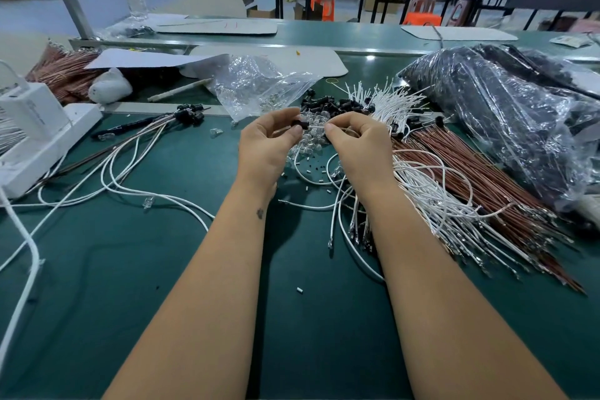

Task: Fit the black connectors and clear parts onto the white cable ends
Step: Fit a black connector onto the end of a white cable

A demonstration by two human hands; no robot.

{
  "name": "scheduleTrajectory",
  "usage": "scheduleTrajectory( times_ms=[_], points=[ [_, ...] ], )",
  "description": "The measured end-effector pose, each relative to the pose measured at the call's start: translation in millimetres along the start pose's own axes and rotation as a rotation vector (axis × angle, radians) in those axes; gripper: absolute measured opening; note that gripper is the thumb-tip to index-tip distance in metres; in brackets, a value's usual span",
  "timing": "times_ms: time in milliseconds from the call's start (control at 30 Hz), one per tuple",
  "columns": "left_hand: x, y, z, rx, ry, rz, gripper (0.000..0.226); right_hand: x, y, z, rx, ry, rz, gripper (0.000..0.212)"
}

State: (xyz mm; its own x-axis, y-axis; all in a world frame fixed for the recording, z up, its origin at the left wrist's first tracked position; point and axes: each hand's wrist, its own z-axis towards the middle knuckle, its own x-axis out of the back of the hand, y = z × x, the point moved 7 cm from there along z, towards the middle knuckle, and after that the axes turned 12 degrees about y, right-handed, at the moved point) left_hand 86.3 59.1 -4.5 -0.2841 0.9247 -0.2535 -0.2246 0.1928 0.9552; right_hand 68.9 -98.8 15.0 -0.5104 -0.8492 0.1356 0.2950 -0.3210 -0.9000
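Observation:
My left hand (266,143) pinches a small black connector (300,124) between thumb and fingertips. My right hand (357,143) pinches the end of a white cable (316,128) that points into that connector. Both hands hover over a heap of clear parts (308,140) on the green table. Loose black connectors (334,105) lie in a pile just behind the hands. A bundle of white cables (422,185) fans out to the right of my right wrist. Finished cables with black ends (188,115) lie to the left.
An open clear bag of clear parts (256,84) sits behind the hands. Copper-brown wires (470,166) and a big black plastic bag (506,114) fill the right side. A white power strip (42,140) stands at the left. Small white and black bits (311,172) dot the mat (130,269).

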Motion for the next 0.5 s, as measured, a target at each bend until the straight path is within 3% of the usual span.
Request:
scheduleTrajectory(
  times_ms=[300, 500],
  points=[
    [0.1, -2.6, 0.3, 0.115, 0.025, -0.177, 0.033, -1.7, -2.7, -2.8, 0.035, -0.038, -0.031, 0.023],
    [2.5, -1.8, -0.5, 0.093, 0.024, -0.109, 0.026, -2.1, -3.9, -2.6, 0.066, -0.048, -0.038, 0.022]
  ],
)
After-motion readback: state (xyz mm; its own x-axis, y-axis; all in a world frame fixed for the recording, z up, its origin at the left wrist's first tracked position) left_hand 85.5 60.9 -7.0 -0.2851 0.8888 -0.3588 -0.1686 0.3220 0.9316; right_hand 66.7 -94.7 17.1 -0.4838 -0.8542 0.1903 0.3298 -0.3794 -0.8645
